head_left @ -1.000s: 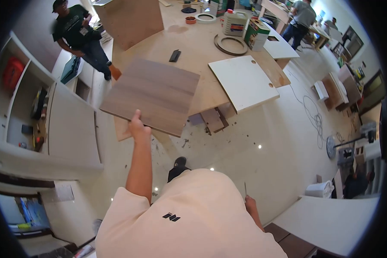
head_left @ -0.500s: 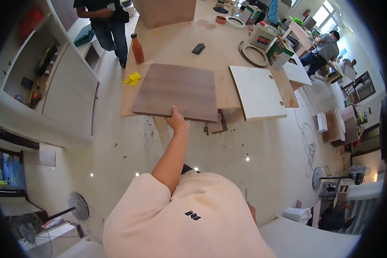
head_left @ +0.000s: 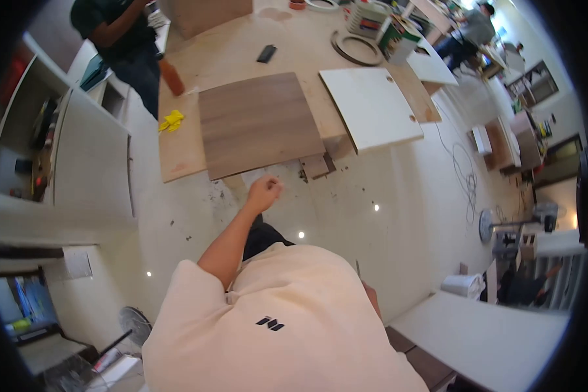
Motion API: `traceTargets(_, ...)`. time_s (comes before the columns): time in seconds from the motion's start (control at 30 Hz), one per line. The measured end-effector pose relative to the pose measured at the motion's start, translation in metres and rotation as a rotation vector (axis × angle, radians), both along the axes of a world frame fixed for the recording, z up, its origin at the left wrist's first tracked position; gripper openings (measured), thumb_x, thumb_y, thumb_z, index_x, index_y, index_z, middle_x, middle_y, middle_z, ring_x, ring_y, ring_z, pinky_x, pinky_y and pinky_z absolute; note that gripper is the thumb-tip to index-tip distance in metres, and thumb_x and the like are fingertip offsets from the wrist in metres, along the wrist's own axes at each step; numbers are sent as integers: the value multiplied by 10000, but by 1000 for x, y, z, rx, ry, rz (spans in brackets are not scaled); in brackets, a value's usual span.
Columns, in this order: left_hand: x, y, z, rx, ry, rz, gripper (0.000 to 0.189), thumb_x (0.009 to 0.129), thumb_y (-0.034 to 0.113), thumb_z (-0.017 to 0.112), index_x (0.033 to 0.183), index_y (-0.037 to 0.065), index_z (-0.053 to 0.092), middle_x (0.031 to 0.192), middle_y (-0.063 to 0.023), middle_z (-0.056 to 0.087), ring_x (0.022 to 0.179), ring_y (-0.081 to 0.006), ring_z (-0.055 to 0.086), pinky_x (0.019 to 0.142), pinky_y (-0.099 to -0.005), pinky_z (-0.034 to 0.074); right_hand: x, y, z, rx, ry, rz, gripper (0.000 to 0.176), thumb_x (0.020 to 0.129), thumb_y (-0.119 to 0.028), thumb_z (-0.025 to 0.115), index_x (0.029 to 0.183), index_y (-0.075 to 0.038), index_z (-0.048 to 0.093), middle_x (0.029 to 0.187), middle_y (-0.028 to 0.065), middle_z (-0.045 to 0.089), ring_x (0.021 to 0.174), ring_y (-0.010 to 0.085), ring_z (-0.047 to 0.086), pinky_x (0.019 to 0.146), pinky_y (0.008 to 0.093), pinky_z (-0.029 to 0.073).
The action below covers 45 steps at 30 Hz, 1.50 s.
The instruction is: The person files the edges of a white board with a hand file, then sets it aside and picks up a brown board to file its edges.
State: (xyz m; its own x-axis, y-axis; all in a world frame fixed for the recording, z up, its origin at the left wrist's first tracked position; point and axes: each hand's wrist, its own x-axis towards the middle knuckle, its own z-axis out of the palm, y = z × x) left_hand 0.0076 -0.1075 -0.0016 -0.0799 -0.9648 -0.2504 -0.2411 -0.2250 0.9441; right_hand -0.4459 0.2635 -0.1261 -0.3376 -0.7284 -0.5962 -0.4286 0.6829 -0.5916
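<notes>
My left hand (head_left: 266, 191) is just off the front edge of the brown wood-grain board (head_left: 261, 124), its fingers curled with nothing visible in them. The board lies flat on the workbench (head_left: 183, 157), turned at an angle. To its right lies a white board (head_left: 371, 108) with two round holes along one side. Low on the right, part of my right hand or wrist (head_left: 372, 299) shows beside my shirt; its fingers are hidden. A thin dark object (head_left: 357, 266) sticks up near it.
On the bench are a yellow cloth (head_left: 172, 121), an orange bottle (head_left: 171, 77), a dark block (head_left: 266, 53), a coiled strip (head_left: 357, 49) and a white canister (head_left: 367, 18). A person (head_left: 127, 46) stands at the far left. Cables (head_left: 465, 189) lie on the floor.
My left hand has let go of the brown board and drawn back. The board has turned on the bench. The view has shifted, and the person at left appears closer with an arm raised.
</notes>
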Motion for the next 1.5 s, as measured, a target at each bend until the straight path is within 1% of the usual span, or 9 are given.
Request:
traceTargets(0.03, 7, 2, 13, -154, -110, 16, 177, 902, 233, 690, 927, 57, 688, 739, -79, 707, 726, -231, 702, 683, -344, 536, 53, -44, 95, 127, 11, -42, 496, 974, -298, 525, 1339, 31, 591, 1125, 293, 688, 1059, 383, 674, 938, 424, 506)
traceTargets(0.1, 19, -2, 49, -282, -356, -3, 259, 878, 247, 711, 1049, 56, 676, 964, -137, 725, 925, -314, 694, 793, -421, 528, 56, -50, 69, 100, 23, -18, 513, 980, -323, 528, 1354, 25, 577, 1265, 313, 620, 1237, 420, 585, 1024, 438, 460)
traceTargets(0.23, 33, -38, 62, -727, -884, -346, 538, 856, 237, 714, 1345, 91, 543, 1401, -165, 532, 1323, -367, 470, 1056, -502, 399, 88, -85, 70, 3, 70, -16, 533, 984, -342, 557, 1401, -10, 547, 1269, 293, 631, 1227, 394, 603, 1025, 408, 466)
traceTargets(0.3, 31, -58, 68, -688, -979, -543, 655, 864, 186, 676, 1470, 113, 438, 1560, -160, 377, 1465, -359, 310, 1158, -540, 295, 105, -102, 59, -143, 64, -104, 530, 974, -325, 615, 1397, -12, 559, 938, 129, 710, 832, 164, 613, 799, 309, 504)
traceTargets(0.4, 27, -95, 20, -840, -1125, -643, 698, 859, 61, 594, 1520, 119, 376, 1604, -157, 315, 1502, -346, 257, 1196, -554, 239, 153, -148, 131, -172, -33, -176, 514, 990, -310, 590, 1422, -36, 536, 1322, 250, 624, 1230, 325, 616, 1040, 352, 453)
traceTargets(0.6, 20, -115, 12, -804, -1045, -696, 703, 872, 41, 566, 1538, 119, 356, 1616, -152, 301, 1506, -355, 247, 1205, -578, 196, 228, -196, 164, -275, -21, -305, 496, 998, -295, 595, 1437, -73, 532, 1218, 211, 661, 1122, 293, 648, 977, 340, 475)
traceTargets(0.8, 32, -149, 35, -725, -748, -788, 699, 928, 445, 624, 1510, 112, 429, 1605, -136, 338, 1503, -377, 241, 1207, -590, 161, 286, -253, 185, -481, 242, -144, 444, 991, -236, 613, 1416, -121, 565, 836, 144, 585, 785, 264, 608, 745, 371, 496)
traceTargets(1.2, 138, -189, 24, -598, -1086, -503, 696, 988, 625, 410, 1570, 248, 348, 1655, -65, 261, 1535, -311, 187, 1224, -567, 109, 344, -292, 190, -515, 180, 105, 555, 908, -168, 676, 1432, -70, 521, 928, 178, 600, 836, 369, 612, 781, 434, 504)
traceTargets(1.5, 172, -180, 51, -616, -1144, -616, 700, 965, 634, 459, 1533, 230, 403, 1609, -95, 325, 1498, -349, 247, 1216, -533, 160, 393, -293, 190, -408, 31, 160, 539, 920, -206, 644, 1403, -10, 508, 1109, 222, 622, 1010, 407, 625, 868, 441, 510)
